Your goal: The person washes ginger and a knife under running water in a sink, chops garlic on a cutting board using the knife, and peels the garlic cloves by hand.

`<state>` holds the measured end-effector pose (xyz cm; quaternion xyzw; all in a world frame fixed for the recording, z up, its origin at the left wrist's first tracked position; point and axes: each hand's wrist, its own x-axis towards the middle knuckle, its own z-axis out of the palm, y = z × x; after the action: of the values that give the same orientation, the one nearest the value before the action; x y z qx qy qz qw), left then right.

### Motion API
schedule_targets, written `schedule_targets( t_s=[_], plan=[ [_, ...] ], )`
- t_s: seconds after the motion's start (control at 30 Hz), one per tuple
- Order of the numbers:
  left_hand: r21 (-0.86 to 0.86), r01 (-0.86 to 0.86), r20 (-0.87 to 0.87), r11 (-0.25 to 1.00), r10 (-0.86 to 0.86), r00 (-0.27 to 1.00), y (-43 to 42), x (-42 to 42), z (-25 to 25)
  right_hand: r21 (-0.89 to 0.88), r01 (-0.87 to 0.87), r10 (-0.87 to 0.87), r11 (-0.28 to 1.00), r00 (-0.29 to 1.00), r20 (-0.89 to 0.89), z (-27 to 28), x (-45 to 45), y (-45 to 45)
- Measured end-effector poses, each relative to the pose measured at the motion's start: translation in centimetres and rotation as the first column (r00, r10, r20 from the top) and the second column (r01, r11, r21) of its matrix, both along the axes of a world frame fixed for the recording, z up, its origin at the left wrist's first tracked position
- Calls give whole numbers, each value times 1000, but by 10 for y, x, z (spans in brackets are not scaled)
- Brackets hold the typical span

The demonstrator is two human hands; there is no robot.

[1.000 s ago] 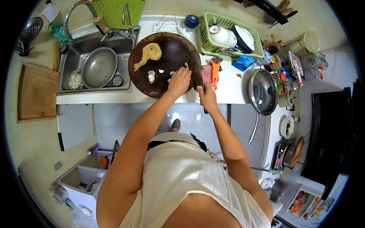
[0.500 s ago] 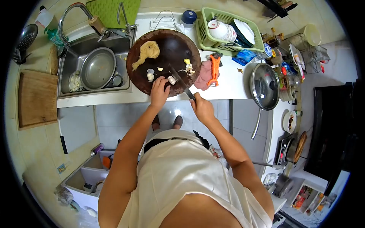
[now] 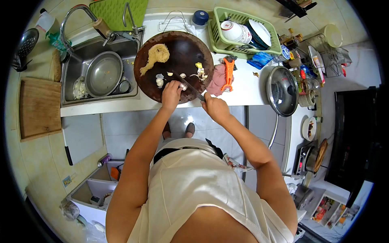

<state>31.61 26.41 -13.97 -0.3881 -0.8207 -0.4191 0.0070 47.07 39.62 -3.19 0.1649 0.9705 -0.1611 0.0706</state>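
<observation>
My right hand (image 3: 214,107) is closed around the handle of a knife (image 3: 190,86), whose blade points up and left across a round dark chopping board (image 3: 142,54). Fingers of my left hand (image 3: 172,94) are bent round a pale garlic clove (image 3: 183,86), right beside the blade. A small garlic piece (image 3: 182,75) lies just past the knife. More garlic (image 3: 159,82) sits left of my fingers, and garlic peelings (image 3: 201,73) are on the board's right side. Toward the back left lies a tan, stringy bundle (image 3: 158,54).
Left of the board is a sink (image 3: 73,97) holding a metal basin (image 3: 104,73). To the right are a pink cloth (image 3: 217,79), an orange peeler (image 3: 229,73) and a lidded pan (image 3: 282,91). A green dish rack (image 3: 225,46) stands behind.
My left fingers have closed in on the garlic clove by the blade. A small garlic piece now shows past the knife. The blade has shifted slightly left.
</observation>
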Motion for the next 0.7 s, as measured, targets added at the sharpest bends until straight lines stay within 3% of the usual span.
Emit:
schedule_targets(
  t_s=[0.4, 0.7],
  plan=[
    [7, -19, 33, 1000, 18, 999, 2, -4, -6, -77, 40, -28, 996, 987, 157, -15, -16, -6],
    [-22, -28, 13, 999, 28, 1000, 2, -3, -7, -63, 73, -75, 995, 997, -37, -69, -22, -19]
  ],
)
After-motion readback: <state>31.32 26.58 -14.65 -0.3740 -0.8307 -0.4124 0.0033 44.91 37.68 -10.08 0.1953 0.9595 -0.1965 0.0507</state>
